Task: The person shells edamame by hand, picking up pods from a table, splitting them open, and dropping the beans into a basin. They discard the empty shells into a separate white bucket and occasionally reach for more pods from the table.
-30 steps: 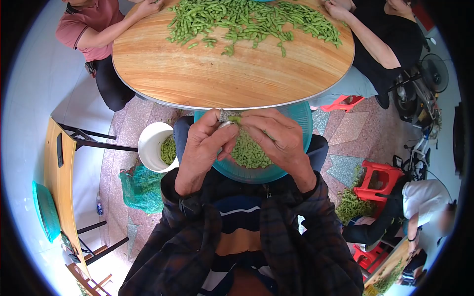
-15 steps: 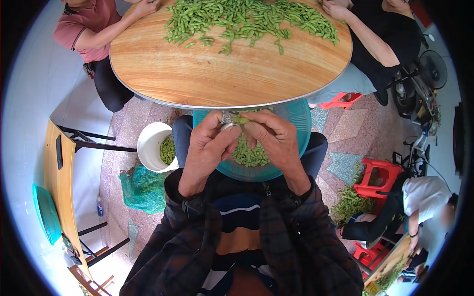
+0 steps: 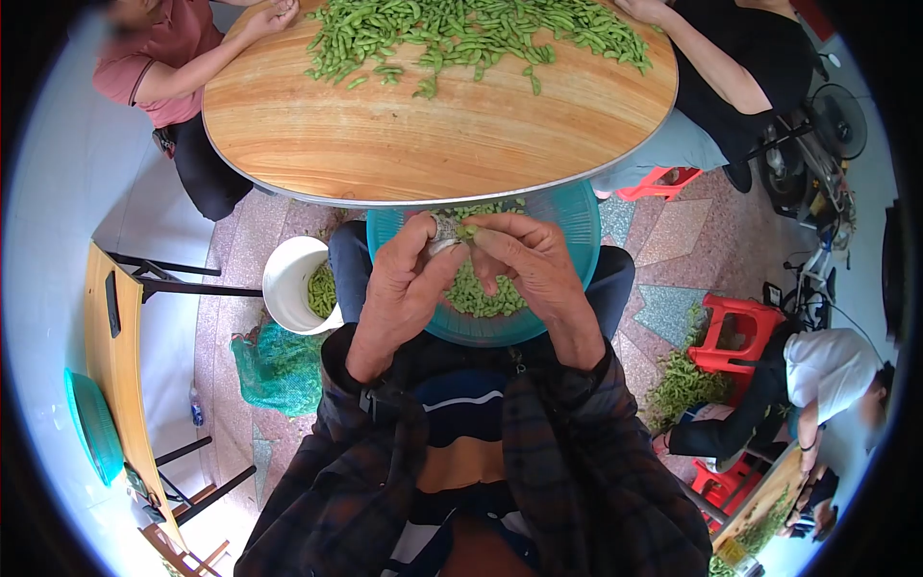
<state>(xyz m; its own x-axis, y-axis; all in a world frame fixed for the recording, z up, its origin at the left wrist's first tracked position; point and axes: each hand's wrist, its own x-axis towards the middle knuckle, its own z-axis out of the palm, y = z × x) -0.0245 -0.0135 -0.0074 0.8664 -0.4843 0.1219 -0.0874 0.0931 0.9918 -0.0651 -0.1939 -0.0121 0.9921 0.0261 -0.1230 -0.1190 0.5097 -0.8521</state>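
Note:
My left hand (image 3: 409,284) and my right hand (image 3: 534,264) meet above a teal plastic basin (image 3: 584,240). Between their fingertips is a small green soybean pod (image 3: 466,232), mostly covered by the fingers. Both hands are closed in a pinch on it. Whitish wrapping covers fingertips of my left hand. Below, inside the basin, lie many shelled green soybeans (image 3: 486,300).
A wooden table (image 3: 433,144) with a heap of soybean pods (image 3: 481,38) stands ahead, a person on either side. To the left are a white bucket (image 3: 279,288) and a green mesh bag (image 3: 274,370). Red stools (image 3: 735,332) and more pods (image 3: 687,389) are at right.
The pod, earlier showing lengthwise between my hands, now shows only a small part at the fingertips. My right fingers have shifted slightly around it. The whole view has tilted a little.

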